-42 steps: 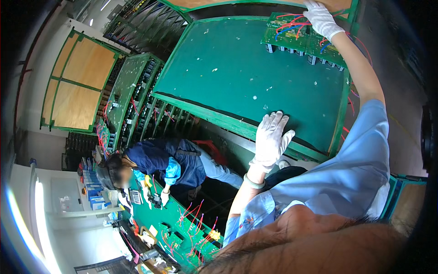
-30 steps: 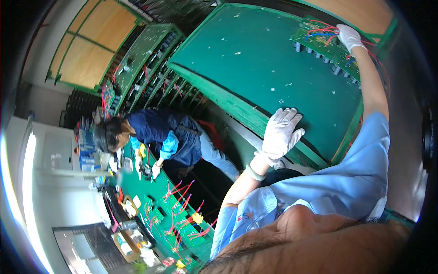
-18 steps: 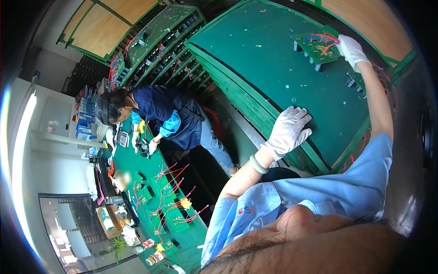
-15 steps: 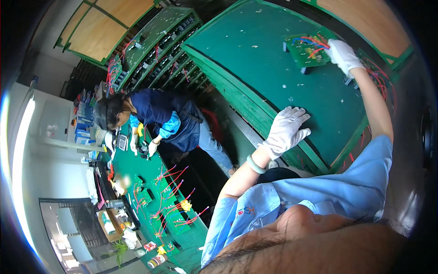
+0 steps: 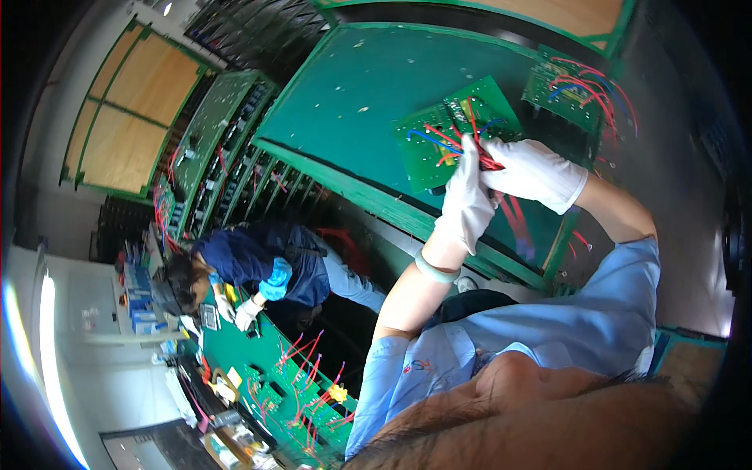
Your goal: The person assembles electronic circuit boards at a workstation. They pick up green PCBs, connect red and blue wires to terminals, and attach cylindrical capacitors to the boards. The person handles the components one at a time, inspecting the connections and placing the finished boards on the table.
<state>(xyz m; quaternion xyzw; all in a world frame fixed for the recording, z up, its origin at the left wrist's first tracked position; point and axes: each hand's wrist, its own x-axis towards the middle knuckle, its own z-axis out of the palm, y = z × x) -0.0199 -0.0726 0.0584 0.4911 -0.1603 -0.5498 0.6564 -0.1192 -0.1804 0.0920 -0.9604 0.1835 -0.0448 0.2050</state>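
A green circuit board with red and blue wires is in front of me, over the right part of the green tabletop. My right hand, in a white glove, is closed round its wire bundle. My left hand, also gloved, pinches the same wires from the other side, right against the right hand. Loose red wire ends hang below the hands, blurred. Whether the board rests on the tabletop or is lifted cannot be made out.
A second circuit board with red and blue wires lies at the table's far right corner. The green table has a raised edge. On the left, a co-worker leans over a bench holding wired boards. A board rack stands behind.
My right hand has brought the board by its wires toward me and leftward. My left hand has left the table edge and closed on the wires. The view has shifted.
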